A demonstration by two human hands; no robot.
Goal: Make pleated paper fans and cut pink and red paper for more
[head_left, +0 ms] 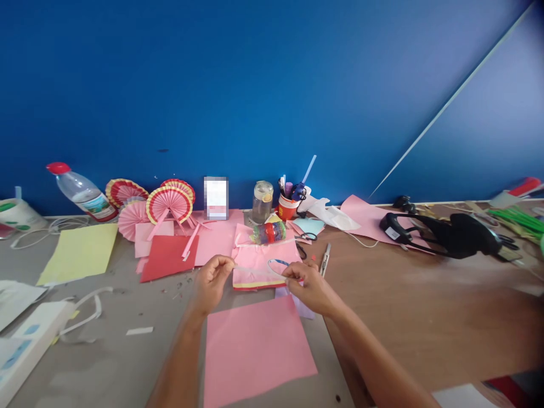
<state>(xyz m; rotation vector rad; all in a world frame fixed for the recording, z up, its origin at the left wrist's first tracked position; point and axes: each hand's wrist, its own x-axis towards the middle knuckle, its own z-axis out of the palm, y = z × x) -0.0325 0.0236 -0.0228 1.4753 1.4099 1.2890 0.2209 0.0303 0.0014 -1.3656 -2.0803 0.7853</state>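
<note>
My left hand (213,279) and my right hand (306,283) are both pinched on a thin strip of clear tape (259,268) stretched between them. My right hand also grips a small blue-rimmed tape roll (278,263). Just beyond the strip lies a folded pink and yellow paper (254,279). A pink paper sheet (255,348) lies flat below both hands.
Red and pink paper fans (169,205) stand by the blue wall, with a water bottle (83,192), a jar (262,201) and a red pen cup (288,207). Scissors (305,238), a yellow sheet (80,252), a red sheet (168,258) and a black headset (446,233) lie around.
</note>
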